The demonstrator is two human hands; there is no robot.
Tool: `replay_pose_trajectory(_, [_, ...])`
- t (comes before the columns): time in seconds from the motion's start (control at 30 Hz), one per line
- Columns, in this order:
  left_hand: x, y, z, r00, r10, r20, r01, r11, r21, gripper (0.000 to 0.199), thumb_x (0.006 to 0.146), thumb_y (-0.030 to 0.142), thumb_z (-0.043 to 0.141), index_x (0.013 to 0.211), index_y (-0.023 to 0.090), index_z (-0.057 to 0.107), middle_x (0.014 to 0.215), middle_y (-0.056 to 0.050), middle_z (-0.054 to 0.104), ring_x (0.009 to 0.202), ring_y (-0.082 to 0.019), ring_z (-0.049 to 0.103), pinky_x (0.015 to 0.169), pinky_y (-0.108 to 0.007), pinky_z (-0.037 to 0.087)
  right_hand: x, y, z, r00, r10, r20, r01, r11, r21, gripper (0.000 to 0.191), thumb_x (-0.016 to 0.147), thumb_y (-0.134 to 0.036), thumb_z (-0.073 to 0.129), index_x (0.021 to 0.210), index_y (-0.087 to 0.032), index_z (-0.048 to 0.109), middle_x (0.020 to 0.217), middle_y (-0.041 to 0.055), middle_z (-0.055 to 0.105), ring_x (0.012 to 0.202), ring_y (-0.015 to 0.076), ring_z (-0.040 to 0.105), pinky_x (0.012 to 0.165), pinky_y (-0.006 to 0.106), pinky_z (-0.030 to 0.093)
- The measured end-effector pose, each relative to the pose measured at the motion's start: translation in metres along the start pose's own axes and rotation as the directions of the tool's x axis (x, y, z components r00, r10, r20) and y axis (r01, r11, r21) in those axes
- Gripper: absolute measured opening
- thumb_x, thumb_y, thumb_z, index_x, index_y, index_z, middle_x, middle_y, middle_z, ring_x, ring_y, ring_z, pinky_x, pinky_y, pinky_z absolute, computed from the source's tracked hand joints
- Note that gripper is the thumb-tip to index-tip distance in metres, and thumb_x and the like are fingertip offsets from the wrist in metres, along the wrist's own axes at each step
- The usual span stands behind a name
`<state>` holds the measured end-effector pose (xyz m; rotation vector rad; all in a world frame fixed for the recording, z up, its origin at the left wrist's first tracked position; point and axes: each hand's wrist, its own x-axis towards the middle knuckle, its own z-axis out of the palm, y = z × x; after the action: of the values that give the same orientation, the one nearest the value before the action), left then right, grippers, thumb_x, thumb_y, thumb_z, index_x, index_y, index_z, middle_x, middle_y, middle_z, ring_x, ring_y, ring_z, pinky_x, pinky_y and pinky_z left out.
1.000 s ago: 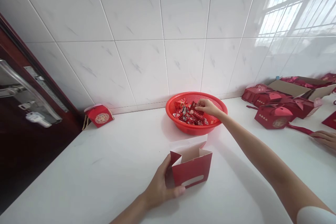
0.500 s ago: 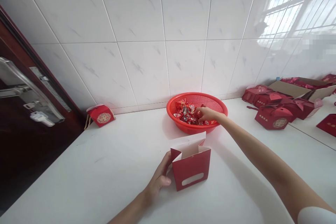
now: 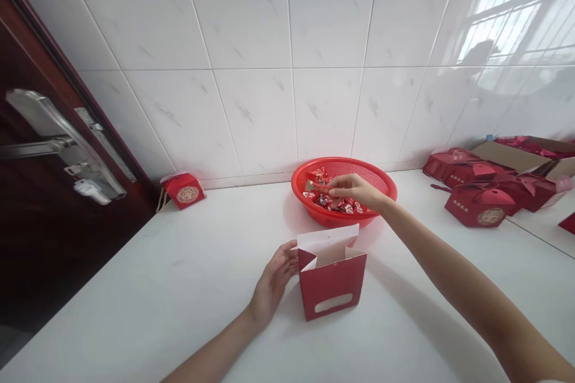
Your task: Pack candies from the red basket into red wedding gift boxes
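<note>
**Right hand (image 3: pixel 357 190) grips a wrapped sweet (image 3: pixel 320 188) over the red basket (image 3: pixel 326 215)**

The wrapped sweet, a slim red piece with a gold end, is pinched between the thumb and fingers of the right hand, just above a pile of sweets (image 3: pixel 347 207) inside the basket. In front of the basket, the red carton (image 3: pixel 332 284) stands upright on the white tabletop (image 3: pixel 224 233), its top open, its pale inside showing and its back flap raised. An oblong pale patch sits low on its near face. The left hand (image 3: pixel 272 278) is open and loosely curved beside the carton's left side; its fingertips seem to touch the edge, though their contact is hard to make out.

Near the tiled wall (image 3: pixel 251 114), a small red box (image 3: pixel 186 193) with a round gold motif stands at left, close to the dark door (image 3: pixel 27 203). At right, several red gift boxes (image 3: pixel 478 206) cluster beside a cardboard box (image 3: pixel 507 157).
</note>
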<state>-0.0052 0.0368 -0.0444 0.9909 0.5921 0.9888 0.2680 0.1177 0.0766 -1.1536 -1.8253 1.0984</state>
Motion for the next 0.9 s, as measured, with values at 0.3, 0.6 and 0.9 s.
replay_pose_trajectory(0.3, [0.020,0.000,0.000,0.984,0.084,-0.155,-0.094,0.994,-0.059,0.049,0.085,0.056,0.069,0.119,0.020,0.066,0.104,-0.009,0.073,0.098,-0.026,0.066,0.091,-0.040,0.048,0.013,-0.034,0.051,0.888,-0.067,0.455,0.202,0.946,-0.254,0.021,0.088,-0.036,0.064,0.086,-0.016,0.071,0.067,-0.0002,0.062,0.056,0.0118,0.053,0.051,0.025,0.039])
replay_pose_trajectory(0.6, [0.026,-0.008,-0.002,0.991,0.065,-0.115,-0.046,0.986,0.159,0.030,0.083,0.044,0.075,0.093,0.016,0.074,0.088,-0.006,0.072,0.084,-0.023,0.064,0.083,-0.035,0.049,0.015,-0.021,0.060,0.930,-0.112,0.351,0.188,0.963,-0.192,0.019,0.086,-0.035,0.066,0.086,-0.017,0.069,0.075,0.0032,0.069,0.066,0.0145,0.062,0.058,0.025,0.047])
replay_pose_trajectory(0.9, [0.025,-0.003,-0.002,0.987,0.004,-0.163,0.021,0.988,0.151,0.026,0.080,0.042,0.074,0.094,0.020,0.069,0.088,-0.002,0.069,0.083,-0.019,0.062,0.077,-0.027,0.049,0.034,0.014,-0.023,0.989,0.082,-0.121,-0.125,0.903,-0.411,0.017,0.088,-0.032,0.058,0.088,-0.016,0.063,0.082,0.0059,0.068,0.071,0.0169,0.064,0.057,0.025,0.046])
